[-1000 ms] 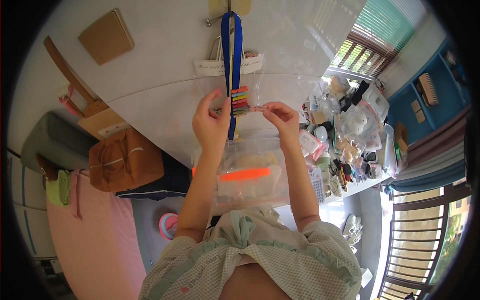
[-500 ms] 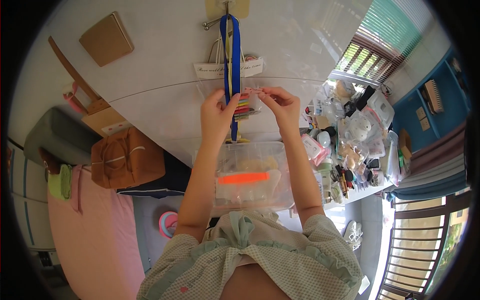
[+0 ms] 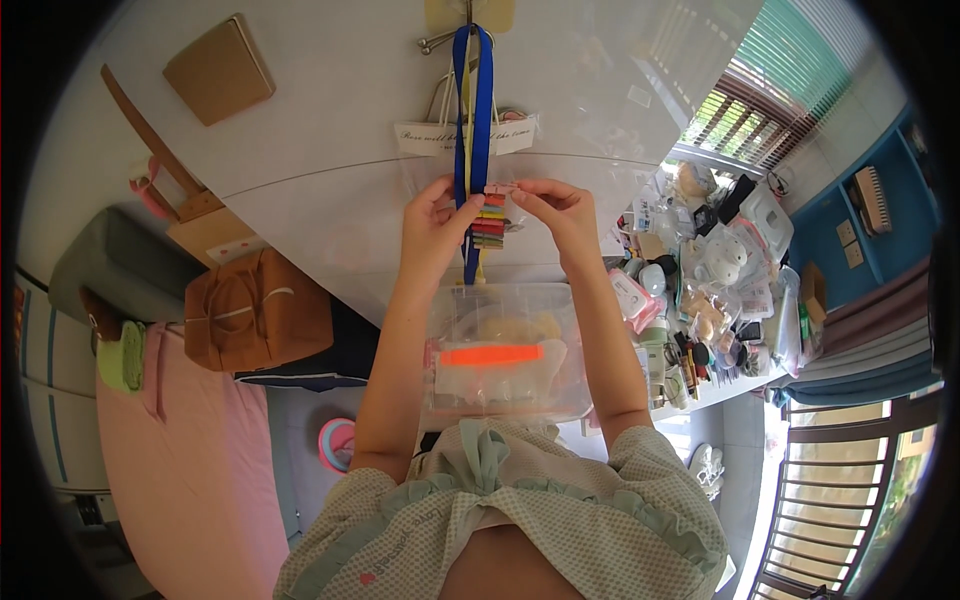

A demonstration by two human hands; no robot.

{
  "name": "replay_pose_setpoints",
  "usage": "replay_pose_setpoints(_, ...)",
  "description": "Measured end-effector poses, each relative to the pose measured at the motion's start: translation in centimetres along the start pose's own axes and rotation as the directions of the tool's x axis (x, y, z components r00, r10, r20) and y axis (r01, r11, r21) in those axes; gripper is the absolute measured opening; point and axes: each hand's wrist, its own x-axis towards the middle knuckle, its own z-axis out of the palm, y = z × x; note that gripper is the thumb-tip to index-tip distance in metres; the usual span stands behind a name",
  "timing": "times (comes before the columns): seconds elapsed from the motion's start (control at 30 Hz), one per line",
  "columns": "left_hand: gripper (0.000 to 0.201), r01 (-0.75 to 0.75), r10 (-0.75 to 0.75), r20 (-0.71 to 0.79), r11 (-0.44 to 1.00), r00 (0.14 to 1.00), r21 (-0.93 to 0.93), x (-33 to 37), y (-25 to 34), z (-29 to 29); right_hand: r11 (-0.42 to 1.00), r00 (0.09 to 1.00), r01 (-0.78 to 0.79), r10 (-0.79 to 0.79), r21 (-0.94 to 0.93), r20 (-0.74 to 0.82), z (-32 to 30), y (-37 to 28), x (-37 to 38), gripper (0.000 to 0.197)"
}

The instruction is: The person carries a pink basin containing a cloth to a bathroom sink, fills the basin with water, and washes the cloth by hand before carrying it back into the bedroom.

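Note:
A blue ribbon [image 3: 484, 110] hangs in a long loop from a metal hook [image 3: 469, 12], with a pale yellow strip beside it. My left hand [image 3: 430, 225] is closed around the ribbon, thumb in front. Along the ribbon's right edge sits a column of small clothespins [image 3: 489, 228] in red, yellow, grey and other colours. At the top of that column is a small pink clothespin [image 3: 497, 189]. The fingertips of my right hand [image 3: 566, 218] pinch its right end. Behind the ribbon hangs a pale bag [image 3: 515, 134] with a printed band.
Just below my hands stands a clear plastic box [image 3: 505, 390] with an orange strip on it. Toiletries and bagged items [image 3: 715, 270] crowd the counter at right. A brown bag [image 3: 258, 310] and a pink-covered bed [image 3: 190, 450] are at left.
The view has shifted slightly. The right fingertips now pinch the pink clothespin against the ribbon's edge, above the others; the left hand keeps its hold.

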Motion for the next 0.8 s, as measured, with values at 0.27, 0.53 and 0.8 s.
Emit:
replay_pose_setpoints(0.27, 0.020, -0.064, 0.064, 0.029, 0.998, 0.998, 0.023, -0.1, 0.0, -0.3, 0.999, 0.999, 0.034, -0.034, -0.013, 0.018, 0.3, -0.4, 0.1, 0.016)
replay_pose_setpoints(0.53, 0.014, -0.132, 0.135, -0.014, 0.981, 0.991, 0.140, 0.0, -0.2, 0.0, 0.998, 0.998, 0.045, -0.043, -0.049, 0.034, 0.6, -0.9, 0.2, 0.016)
replay_pose_setpoints(0.8, 0.014, -0.122, 0.140, -0.086, 0.975, 0.986, 0.187, -0.1, -0.8, -0.1, 0.999, 0.999, -0.022, 0.021, 0.026, 0.049, 0.9, -0.5, 0.1, 0.017)
